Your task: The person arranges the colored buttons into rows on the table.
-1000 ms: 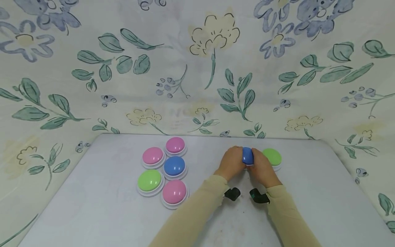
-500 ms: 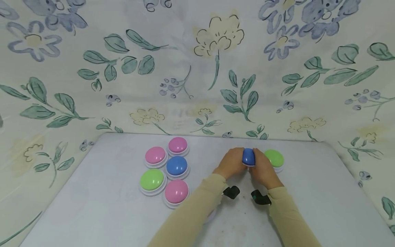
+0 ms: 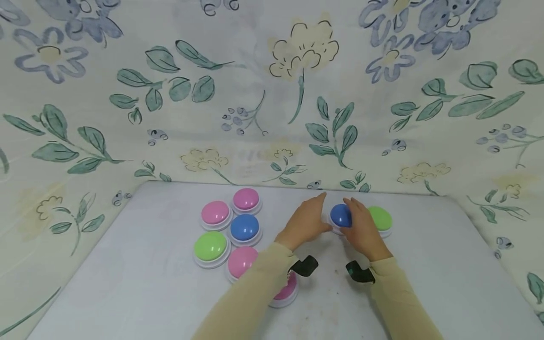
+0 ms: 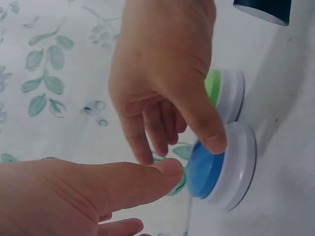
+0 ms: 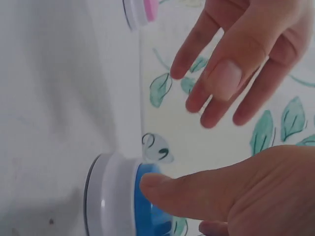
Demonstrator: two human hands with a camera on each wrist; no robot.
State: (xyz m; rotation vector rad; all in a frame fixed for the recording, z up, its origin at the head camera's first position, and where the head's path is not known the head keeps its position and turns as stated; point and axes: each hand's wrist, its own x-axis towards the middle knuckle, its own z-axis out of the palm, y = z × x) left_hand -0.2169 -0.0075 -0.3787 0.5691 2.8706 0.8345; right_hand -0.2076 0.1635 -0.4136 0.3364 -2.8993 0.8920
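A blue dome button [image 3: 339, 215] with a white base sits upright on the white table [image 3: 127, 283], right of the middle. My right hand [image 3: 362, 230] is at its right side, the thumb touching the dome's near edge [image 5: 143, 201] and the fingers loosely bent behind. Just left of that button is my left hand [image 3: 305, 222], apart from it, thumb and fingers spread with nothing between them. A green dome button [image 3: 379, 218] stands right behind my right hand, partly covered by it.
On the left stand several similar buttons: pink ones [image 3: 215, 213], a blue one [image 3: 244, 227] and a green one [image 3: 210, 246]. Under my left forearm a pink button [image 3: 285, 289] is partly hidden. Flowered cloth [image 3: 238, 94] rises behind the table.
Both hands held the blue button tilted, its dome facing me. Now it sits flat on the table; my left hand has let go and moved left, while the right stays beside it.
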